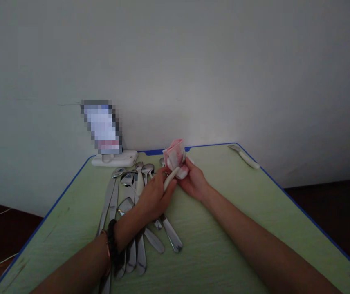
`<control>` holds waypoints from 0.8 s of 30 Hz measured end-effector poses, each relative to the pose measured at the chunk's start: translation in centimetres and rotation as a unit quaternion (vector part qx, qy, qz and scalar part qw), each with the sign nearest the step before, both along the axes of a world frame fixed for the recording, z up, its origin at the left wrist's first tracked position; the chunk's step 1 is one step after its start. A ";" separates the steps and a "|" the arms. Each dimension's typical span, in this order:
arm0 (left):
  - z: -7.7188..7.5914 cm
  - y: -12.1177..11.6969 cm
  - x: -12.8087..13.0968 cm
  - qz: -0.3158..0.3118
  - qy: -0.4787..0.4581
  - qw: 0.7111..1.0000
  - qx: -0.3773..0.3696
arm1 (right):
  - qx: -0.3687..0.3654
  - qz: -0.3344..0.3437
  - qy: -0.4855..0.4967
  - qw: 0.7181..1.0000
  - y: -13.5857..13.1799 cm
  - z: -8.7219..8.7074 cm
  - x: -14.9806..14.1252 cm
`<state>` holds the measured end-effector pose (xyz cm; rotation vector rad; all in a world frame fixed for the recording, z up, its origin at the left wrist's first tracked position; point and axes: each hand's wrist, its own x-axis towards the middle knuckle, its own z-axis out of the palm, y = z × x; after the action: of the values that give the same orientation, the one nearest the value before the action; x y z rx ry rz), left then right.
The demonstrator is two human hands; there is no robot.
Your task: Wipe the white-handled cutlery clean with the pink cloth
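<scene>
My left hand (pixel 155 195) is closed round the cream handle of a piece of cutlery (pixel 171 178). The far end of that piece is covered by a pink and white cloth (pixel 175 154), so I cannot tell its kind. Held in my right hand (pixel 196 179), the cloth is folded around the piece, above the table's far middle. Below and left of my left hand lie several metal spoons (pixel 128 179), table knives (pixel 109 200) and a fork (pixel 139 165), partly hidden by my forearm.
A blurred phone (pixel 103 127) stands on a white base (pixel 113 158) at the back left. Near the right edge of the green table (pixel 224 228) lies a fork with a cream handle (pixel 248 159). A pale wall (pixel 212 73) rises behind the table.
</scene>
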<state>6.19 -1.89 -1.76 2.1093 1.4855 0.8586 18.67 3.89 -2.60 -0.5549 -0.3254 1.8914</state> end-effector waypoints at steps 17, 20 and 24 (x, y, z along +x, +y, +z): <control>-0.6 0.0 0.0 0.017 -0.068 0.997 0.044 | 0.023 -0.044 0.002 0.999 -0.3 0.3 0.0; -0.7 0.1 0.0 0.030 -0.050 0.996 0.065 | 0.020 -0.060 0.009 0.998 -0.3 0.2 0.2; -0.5 0.0 0.0 0.008 -0.011 0.997 0.076 | 0.035 -0.037 0.011 0.999 -0.7 0.6 0.4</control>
<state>6.22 -1.93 -2.23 2.1905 1.4693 1.0259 19.11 3.17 -2.01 -0.4920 -0.3498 1.8062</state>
